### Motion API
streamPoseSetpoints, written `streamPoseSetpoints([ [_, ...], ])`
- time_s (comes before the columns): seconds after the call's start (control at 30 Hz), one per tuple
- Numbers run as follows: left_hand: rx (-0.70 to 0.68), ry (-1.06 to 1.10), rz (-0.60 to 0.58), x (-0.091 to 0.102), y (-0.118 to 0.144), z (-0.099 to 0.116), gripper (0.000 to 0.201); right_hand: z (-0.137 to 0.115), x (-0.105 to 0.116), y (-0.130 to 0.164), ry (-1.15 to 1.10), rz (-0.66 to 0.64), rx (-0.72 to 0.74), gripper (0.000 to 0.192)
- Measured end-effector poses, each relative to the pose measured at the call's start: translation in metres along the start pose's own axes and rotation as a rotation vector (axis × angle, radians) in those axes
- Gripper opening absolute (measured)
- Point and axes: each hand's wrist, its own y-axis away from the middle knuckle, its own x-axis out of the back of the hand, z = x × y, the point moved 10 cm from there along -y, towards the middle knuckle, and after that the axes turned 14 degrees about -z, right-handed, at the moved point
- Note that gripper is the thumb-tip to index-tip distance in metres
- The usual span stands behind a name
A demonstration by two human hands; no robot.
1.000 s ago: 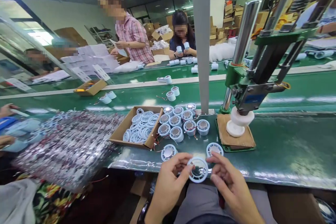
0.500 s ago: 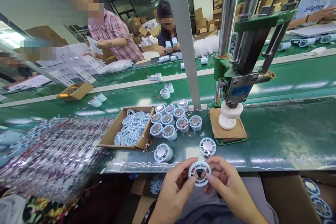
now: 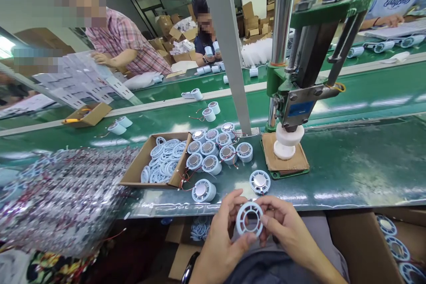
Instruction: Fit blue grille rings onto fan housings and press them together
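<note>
A pale blue plastic ring [image 3: 249,218] with spokes sits between my left hand [image 3: 222,235] and my right hand [image 3: 286,230], held by the fingertips of both just below the table's front edge. On the green table ahead lie two round blue housings with metal discs [image 3: 203,190] [image 3: 259,181]. Behind them stands a cluster of several similar housings [image 3: 218,148] with red wires. An open cardboard box [image 3: 140,166] to their left holds several more blue rings.
A green hand press [image 3: 296,97] with a white round head stands on a brown pad [image 3: 299,162] at right. A grey post [image 3: 229,53] rises behind the housings. A shiny pile of wired parts [image 3: 66,191] fills the left. Other people work across the conveyor belts. A carton [image 3: 362,239] of parts stands at lower right.
The view has tilted down and shifted right. My hands have turned the ring so its open centre faces me; earlier a dark part showed inside it.
</note>
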Motion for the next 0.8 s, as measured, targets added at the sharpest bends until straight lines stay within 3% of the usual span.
streamPoseSetpoints([
  [0.07, -0.018, -0.094, 0.014, 0.0, 0.007, -0.004, 0.077, -0.003, 0.006, 0.002, -0.07, 0.057, 0.038, 0.044],
  [0.23, 0.017, -0.286, 0.108, 0.006, 0.019, -0.019, 0.065, -0.007, 0.003, 0.006, -0.103, 0.052, 0.092, 0.043],
  [0.53, -0.111, -0.332, 0.087, 0.001, 0.01, 0.015, 0.068, -0.015, -0.004, 0.011, -0.038, 0.002, 0.073, 0.043],
  [0.8, -0.101, -0.29, 0.063, 0.003, 0.005, 0.023, 0.066, -0.009, -0.001, 0.008, -0.005, -0.016, 0.014, 0.047],
])
